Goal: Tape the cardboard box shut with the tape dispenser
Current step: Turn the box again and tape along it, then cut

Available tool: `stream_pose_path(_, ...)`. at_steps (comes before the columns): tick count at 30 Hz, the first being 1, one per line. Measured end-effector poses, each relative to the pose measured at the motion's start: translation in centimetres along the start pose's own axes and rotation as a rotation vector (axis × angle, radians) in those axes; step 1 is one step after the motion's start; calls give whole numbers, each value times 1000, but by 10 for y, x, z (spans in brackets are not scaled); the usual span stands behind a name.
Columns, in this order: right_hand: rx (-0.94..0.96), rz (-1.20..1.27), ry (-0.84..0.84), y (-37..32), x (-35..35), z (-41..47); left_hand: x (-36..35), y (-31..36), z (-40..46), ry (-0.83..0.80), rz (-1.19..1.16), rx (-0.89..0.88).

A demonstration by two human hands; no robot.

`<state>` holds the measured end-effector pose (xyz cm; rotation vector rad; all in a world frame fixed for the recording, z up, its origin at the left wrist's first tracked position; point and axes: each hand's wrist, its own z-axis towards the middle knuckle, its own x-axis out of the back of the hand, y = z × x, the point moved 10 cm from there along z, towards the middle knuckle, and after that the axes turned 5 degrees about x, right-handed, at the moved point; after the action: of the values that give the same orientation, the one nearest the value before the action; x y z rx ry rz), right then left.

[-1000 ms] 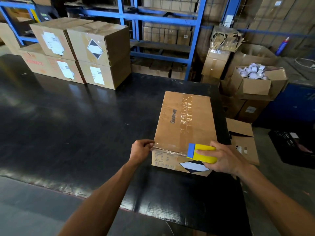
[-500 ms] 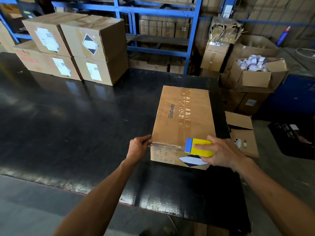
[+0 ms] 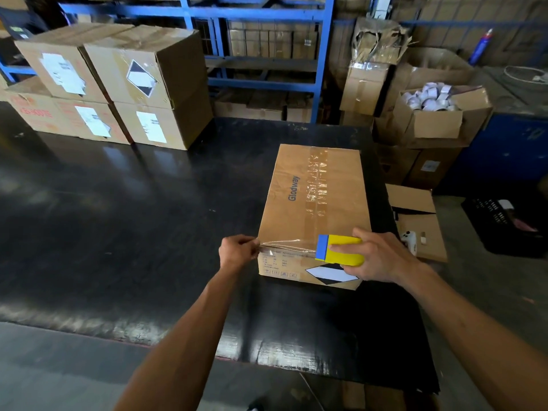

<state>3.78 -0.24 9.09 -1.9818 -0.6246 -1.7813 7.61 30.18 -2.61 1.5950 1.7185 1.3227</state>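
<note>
A long brown cardboard box [image 3: 314, 197] printed "Glodway" lies on the black table [image 3: 118, 221], with clear tape along its top seam. My right hand [image 3: 376, 256] grips a yellow and blue tape dispenser [image 3: 338, 250] at the box's near right edge. A strip of clear tape [image 3: 287, 243] stretches from the dispenser leftward across the near top edge. My left hand [image 3: 238, 252] pinches the tape's free end at the box's near left corner.
Stacked labelled cartons [image 3: 112, 84] stand at the table's far left. Blue shelving [image 3: 261, 54] rises behind. Right of the table sit an open carton of tape rolls [image 3: 436, 114], a low open box [image 3: 415, 221] and a black crate [image 3: 504, 223].
The strip between my hands is held across the near edge much as before. Both hands stay at the box's near corners; the camera view has shifted slightly.
</note>
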Motion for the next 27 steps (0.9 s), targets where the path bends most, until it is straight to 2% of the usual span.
stream_pose_path(3, -4, 13, 1, 0, 0, 0, -3, -10, 3, -132, -194, 112)
stream_pose_path(5, -1, 10, 5, 0, 0, 1, 2, -1, 5, -93, -19, 15)
stream_pose_path(6, 0, 9, 6, 0, 1, 2, 7, 12, 3, -7, 132, -133)
stream_pose_path(7, 0, 7, 8, 1, 2, 2, 10, 33, -5, 93, 267, -359)
stream_pose_path(9, 5, 3, 5, 0, 3, 2, -7, 66, -45, 206, 448, -929)
stream_pose_path(11, 9, 0, 7, -1, 3, 2, -39, 69, -71, 127, 590, -1312)
stream_pose_path(13, -2, -7, 10, 1, 2, 2, -70, 59, -76, -2, 817, -1492)
stream_pose_path(15, 0, -7, 3, 0, 0, 2, -91, 47, -66, -110, 1095, -1548)
stream_pose_path(17, 11, -2, -3, -2, -2, 3, -98, 37, -47, -222, 1273, -1466)
stream_pose_path(22, 40, 11, 35, -4, -1, 4, -100, 29, -33, -282, 1266, -1359)
stream_pose_path(27, 47, 17, 70, -5, 2, 3, -105, 42, -44, -288, 1336, -1488)
